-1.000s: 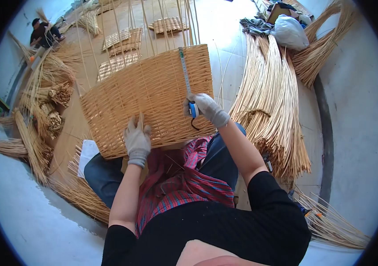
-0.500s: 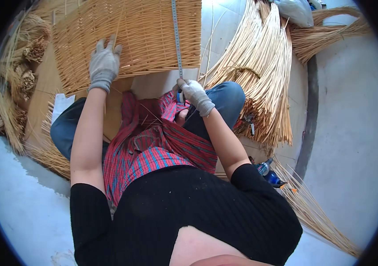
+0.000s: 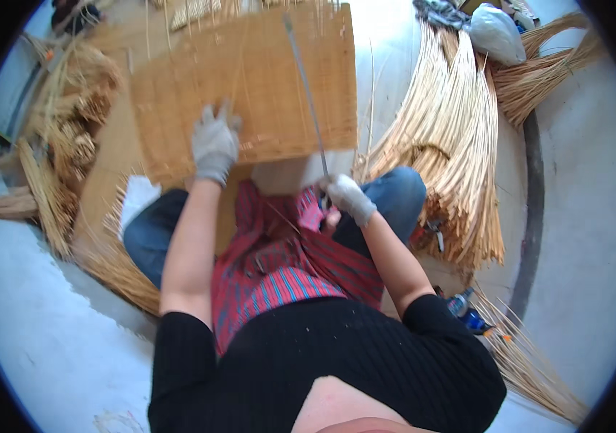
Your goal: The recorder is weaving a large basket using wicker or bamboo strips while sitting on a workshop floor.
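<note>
A woven wicker panel (image 3: 272, 94), tan and blurred by motion, lies in front of my crossed legs. My left hand (image 3: 215, 148), in a pale work glove, rests on its near left part with the fingers spread. Near the panel's front right edge, my gloved right hand (image 3: 351, 199) is closed on a tape measure. Its thin grey blade (image 3: 308, 94) stretches from that hand over the panel, with the far end showing near the panel's back edge. The case is mostly hidden by the fingers.
A large bundle of peeled wicker rods (image 3: 445, 144) spreads on the right, beside a plastic bag (image 3: 497, 32). More rod bundles (image 3: 70, 137) lie at the left. Blue tools (image 3: 472, 317) sit by my right elbow. A red striped apron (image 3: 286, 252) covers my lap.
The view has shifted, so the panel and hands appear lower and further right. The tape's far end has come into view. Both hands keep their places at the panel.
</note>
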A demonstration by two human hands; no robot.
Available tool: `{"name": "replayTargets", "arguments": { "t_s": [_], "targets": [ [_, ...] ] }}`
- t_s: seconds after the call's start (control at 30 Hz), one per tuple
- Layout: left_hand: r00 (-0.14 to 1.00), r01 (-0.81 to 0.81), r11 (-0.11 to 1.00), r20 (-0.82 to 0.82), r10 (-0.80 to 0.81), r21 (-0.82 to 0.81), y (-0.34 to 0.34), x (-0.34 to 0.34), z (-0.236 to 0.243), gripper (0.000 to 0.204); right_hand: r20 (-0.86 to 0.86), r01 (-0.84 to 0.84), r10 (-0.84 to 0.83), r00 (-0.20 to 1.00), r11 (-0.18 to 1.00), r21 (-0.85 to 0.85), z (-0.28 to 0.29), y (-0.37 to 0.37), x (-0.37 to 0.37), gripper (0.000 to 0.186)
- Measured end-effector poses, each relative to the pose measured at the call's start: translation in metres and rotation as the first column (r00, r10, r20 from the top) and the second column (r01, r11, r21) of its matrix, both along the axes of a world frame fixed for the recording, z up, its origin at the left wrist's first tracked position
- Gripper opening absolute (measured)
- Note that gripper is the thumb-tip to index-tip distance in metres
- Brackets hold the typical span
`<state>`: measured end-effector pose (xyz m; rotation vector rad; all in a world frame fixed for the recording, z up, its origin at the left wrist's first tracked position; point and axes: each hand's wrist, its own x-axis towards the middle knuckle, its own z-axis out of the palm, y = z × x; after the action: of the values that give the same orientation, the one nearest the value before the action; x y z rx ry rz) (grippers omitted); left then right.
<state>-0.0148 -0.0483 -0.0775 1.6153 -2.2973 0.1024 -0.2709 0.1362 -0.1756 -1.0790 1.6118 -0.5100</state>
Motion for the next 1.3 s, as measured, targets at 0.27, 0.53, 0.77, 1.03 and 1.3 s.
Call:
{"name": "replayTargets", "arguments": {
  "t_s": [0.27, 0.53, 0.77, 1.03, 1.3],
  "targets": [
    [0.992, 0.018, 1.000, -0.126, -0.015, 0.022, 0.033, 0.010, 0.000, 0.047, 0.185, 0.093, -0.044, 0.982, 0.960, -0.263, 0.004, 0.002, 0.024, 0.039],
    [0.847, 0.217, 0.969, -0.517, -0.127, 0.118, 0.058, 0.056, -0.016, 0.044, 0.544, 0.553, -0.470, 0.695, 0.833, 0.013, -0.037, 0.011, 0.064, 0.038],
    [0.211, -0.312, 0.950, -0.976, 0.060, -0.009, 0.029, 0.137, -0.035, 0.039, 0.601, 0.650, -0.561, 0.569, 0.754, 0.088, -0.059, 0.036, 0.084, 0.032],
    [-0.014, 0.079, 0.802, -0.804, 0.595, 0.592, 0.037, 0.229, -0.082, 0.054, 0.565, 0.631, -0.548, 0.617, 0.773, 0.062, -0.081, 0.052, 0.097, 0.031],
    [0.004, 0.033, 0.811, -0.812, 0.584, 0.584, 0.047, 0.237, -0.097, 0.050, 0.438, 0.604, -0.586, 0.682, 0.789, 0.116, -0.073, 0.059, 0.099, 0.033]
  ]
}}
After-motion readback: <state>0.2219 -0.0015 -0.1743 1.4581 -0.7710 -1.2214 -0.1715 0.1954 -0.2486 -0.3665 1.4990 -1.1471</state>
